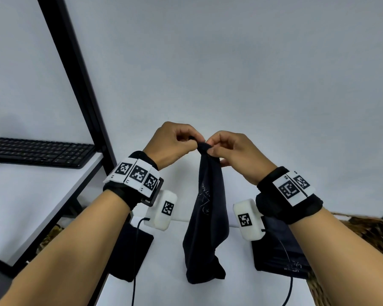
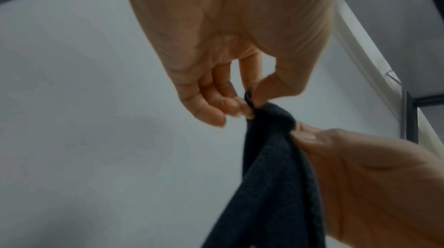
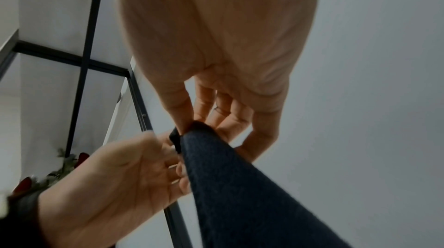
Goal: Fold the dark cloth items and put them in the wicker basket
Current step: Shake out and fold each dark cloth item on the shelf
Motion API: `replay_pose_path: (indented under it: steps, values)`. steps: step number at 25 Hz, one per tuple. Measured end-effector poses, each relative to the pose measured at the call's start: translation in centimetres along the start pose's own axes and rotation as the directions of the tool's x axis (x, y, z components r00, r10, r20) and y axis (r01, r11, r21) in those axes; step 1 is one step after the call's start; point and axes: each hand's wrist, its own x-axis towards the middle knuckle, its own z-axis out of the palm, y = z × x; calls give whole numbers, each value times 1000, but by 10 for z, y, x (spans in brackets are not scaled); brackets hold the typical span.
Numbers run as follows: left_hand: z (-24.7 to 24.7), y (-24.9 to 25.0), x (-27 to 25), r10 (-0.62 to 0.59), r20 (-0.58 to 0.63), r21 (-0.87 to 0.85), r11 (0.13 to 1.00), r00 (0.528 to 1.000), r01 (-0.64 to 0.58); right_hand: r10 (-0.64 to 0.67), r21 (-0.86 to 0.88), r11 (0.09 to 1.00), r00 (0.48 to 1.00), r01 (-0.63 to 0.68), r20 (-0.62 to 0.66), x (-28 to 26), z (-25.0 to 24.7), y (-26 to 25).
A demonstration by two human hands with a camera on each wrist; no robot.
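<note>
A dark cloth (image 1: 206, 217) hangs in the air in front of me, bunched at its top edge. My left hand (image 1: 175, 144) pinches that top edge between thumb and fingertips, and my right hand (image 1: 228, 151) pinches it right beside, the two hands almost touching. In the left wrist view the left hand (image 2: 242, 105) nips a thin corner of the cloth (image 2: 271, 185). In the right wrist view the right hand (image 3: 192, 126) grips the cloth (image 3: 240, 195) at its tip. A wicker basket (image 1: 367, 235) sits at the lower right, behind my right forearm.
Folded dark cloths lie on the white table: one (image 1: 131, 252) under my left forearm, another (image 1: 276, 252) next to the basket. A black keyboard (image 1: 38, 152) rests on a shelf at left. A black frame post (image 1: 75, 74) rises beside it.
</note>
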Motion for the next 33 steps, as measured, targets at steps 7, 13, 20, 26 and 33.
replay_pose_path:
  steps: [7,13,20,26,33]
  values:
    - [-2,11,9,70,22,16,997,997,-71,-9,59,998,999,11,-35,6,-16,-6]
    - [11,30,26,143,28,-41,989,989,-141,-122,-419,903,992,95,-38,9,-4,-7]
    - [-21,33,35,163,-251,72,986,954,-149,-61,-621,779,975,-87,-213,10,-33,23]
    - [-64,33,35,144,-470,57,989,871,-133,-32,-718,648,933,-254,-359,6,-64,42]
    - [-93,32,29,140,-546,14,987,826,-158,-181,-539,834,865,-117,-468,-8,-100,35]
